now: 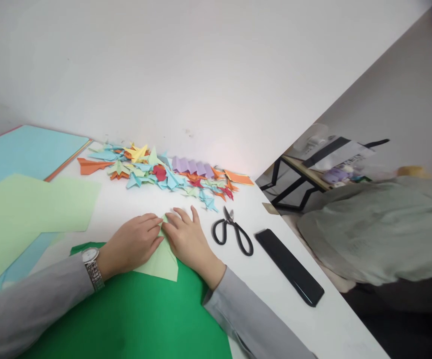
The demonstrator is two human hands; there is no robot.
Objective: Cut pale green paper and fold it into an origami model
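Observation:
A folded sheet of light green paper point(161, 268) lies under both hands, on top of a green sheet point(137, 309). My left hand point(131, 244), with a silver watch at the wrist, is closed on the paper's left side, its fingertips near the top point. From the other side my right hand point(189, 239) grips the paper's upper edge with thumb and forefinger, while its other fingers are spread. The hands nearly meet at the point of the fold. Part of the paper is hidden beneath the fingers.
Black-handled scissors point(233, 232) and a black oblong case point(291, 267) lie to the right. Folded paper shapes point(156, 172) are heaped along the wall. Large light green sheets point(32, 207) and blue sheets point(40, 149) lie left. A person point(380, 232) is beyond the table's right edge.

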